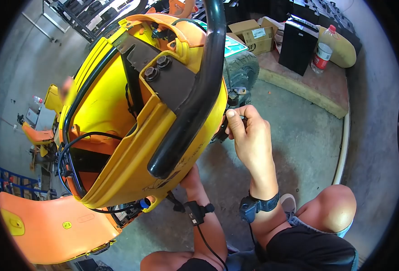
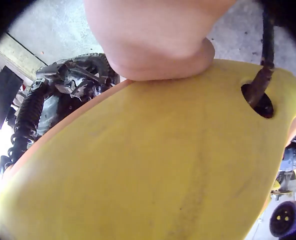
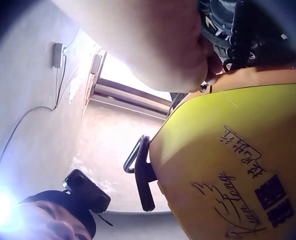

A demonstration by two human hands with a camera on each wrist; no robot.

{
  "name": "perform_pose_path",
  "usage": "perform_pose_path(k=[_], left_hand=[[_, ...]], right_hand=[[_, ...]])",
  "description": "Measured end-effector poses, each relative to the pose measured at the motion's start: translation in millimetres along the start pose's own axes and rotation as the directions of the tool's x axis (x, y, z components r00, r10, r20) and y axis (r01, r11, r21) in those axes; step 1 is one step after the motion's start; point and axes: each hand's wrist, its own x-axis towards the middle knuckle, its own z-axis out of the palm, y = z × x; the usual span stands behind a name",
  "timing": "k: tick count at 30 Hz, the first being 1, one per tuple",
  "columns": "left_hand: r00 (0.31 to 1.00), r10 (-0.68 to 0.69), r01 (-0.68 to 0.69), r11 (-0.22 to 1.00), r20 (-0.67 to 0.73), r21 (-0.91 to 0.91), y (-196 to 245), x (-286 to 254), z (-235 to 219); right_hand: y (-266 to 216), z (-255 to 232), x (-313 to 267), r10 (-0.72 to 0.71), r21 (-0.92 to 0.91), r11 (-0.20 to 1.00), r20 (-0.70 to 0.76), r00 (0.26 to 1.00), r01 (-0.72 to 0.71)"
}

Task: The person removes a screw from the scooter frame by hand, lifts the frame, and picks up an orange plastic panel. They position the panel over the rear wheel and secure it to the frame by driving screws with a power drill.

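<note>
Head view: showed the yellow shell [image 1: 131, 162] directly in front of bent knees [image 1: 328, 210], near the wheel [image 1: 244, 72], presumably for easy reach from both sides. Carried a thick black rail [image 1: 186, 113] along the top, beside two bolts [image 1: 157, 68] in a dark plate, probably for firm anchorage. Had the right hand [image 1: 252, 137] at the far edge, with thumb and fingers bent close together by a small dark part [image 1: 221, 132]; could not tell, behind those fingers, whether clamped on anything. In the right wrist view, showed the fingertips [image 3: 214, 71] at the orange trim [image 3: 258, 77], near a small hole [image 3: 204, 88], perhaps bent so for precise handling in a tight gap. Set the left hand [image 1: 191, 177] under the near side, with fingers out of sight; could not tell whether apart, together or clamped. In the left wrist view, overlapped the shell's edge with the same hand, possibly as a steadying support. Passed a dark stalk [image 2: 260, 87] through a round opening, apparently for a guided route. Looped a cable [image 1: 93, 134] across the hollow interior, and showed a blue plug [image 1: 144, 203] at the lower edge, uncovered.
</note>
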Motion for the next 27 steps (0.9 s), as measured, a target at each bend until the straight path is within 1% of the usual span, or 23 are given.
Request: perform_pose_path(k=[3,5,6,8,9,11,12,14,15,17,18,20,21,22,24,25,27], left_hand=[[1.000,-0.020,0.020,1.000,-0.008,-0.018,1.2,-0.1,-0.1],[0.998,-0.068,0.069,0.995,0.018,-0.069,2.9,-0.6,-1.7],[0.998,-0.068,0.069,0.995,0.018,-0.070,0.6,-1.4,-0.1],[0.985,-0.159,0.165,0.981,0.065,-0.103,-3.6,-3.6,3.2],[0.985,-0.157,0.163,0.981,0.066,-0.106,-7.2,-4.2,6.1],[0.998,-0.064,0.065,0.993,0.011,-0.097,-14.4,-4.0,11.5],[0.998,-0.063,0.064,0.993,0.011,-0.101,-18.1,-3.6,15.1],[0.990,0.044,-0.040,0.999,-0.135,0.031,-24.8,-3.5,22.8],[0.990,0.043,-0.040,0.999,-0.134,0.023,-26.2,-2.9,23.7],[0.989,0.074,-0.063,0.995,-0.132,0.080,-28.6,-3.3,25.1],[0.989,0.073,-0.064,0.995,-0.131,0.076,-31.6,-3.2,26.7],[0.983,0.107,-0.090,0.989,-0.149,0.117,-36.2,-3.8,31.1],[0.983,0.108,-0.091,0.989,-0.149,0.117,-33.5,-3.7,30.3],[0.985,0.052,-0.051,0.999,-0.163,0.013,-27.6,-2.7,28.0],[0.983,-0.062,0.028,0.980,-0.172,-0.195,-11.5,1.1,21.6],[0.979,-0.119,0.065,0.953,-0.167,-0.297,-2.1,3.3,17.9],[0.964,-0.229,0.135,0.862,-0.138,-0.488,12.4,7.5,13.6]], right_hand=[[-1.4,0.8,-0.4,0.013,-0.029,0.999,-0.027,1.000,-0.013],[1.6,0.5,0.3,0.009,-0.026,1.000,0.044,0.999,-0.007],[3.4,1.6,-0.1,0.008,-0.027,1.000,0.044,0.999,-0.007],[6.5,4.0,-2.6,-0.135,0.037,0.990,0.029,0.990,0.134],[5.1,4.2,-4.4,-0.136,0.035,0.990,0.032,0.990,0.135],[1.4,4.5,-8.1,-0.102,0.054,0.993,-0.001,0.995,0.102],[1.9,4.6,-8.7,-0.104,0.050,0.993,0.002,0.995,0.104],[4.7,3.7,-9.1,-0.132,0.109,0.986,0.010,0.991,0.130],[6.5,4.0,-7.9,-0.137,0.103,0.986,0.013,0.991,0.135],[11.1,5.2,-6.1,-0.109,0.158,0.982,-0.005,0.994,0.108],[11.9,4.8,-5.3,-0.111,0.155,0.982,-0.004,0.994,0.111],[13.9,4.3,-5.0,-0.003,0.251,0.968,-0.001,1.000,0.003],[17.2,6.6,-4.2,-0.018,0.304,0.952,-0.039,0.999,0.029],[18.7,7.4,-3.8,-0.017,0.304,0.952,-0.039,0.999,0.028],[18.4,8.2,-2.8,0.000,0.277,0.961,-0.060,0.998,0.016],[17.9,8.2,-3.4,0.000,0.277,0.961,-0.059,0.998,0.016],[15.8,8.3,-3.7,-0.029,0.165,0.985,-0.096,0.995,0.045]])
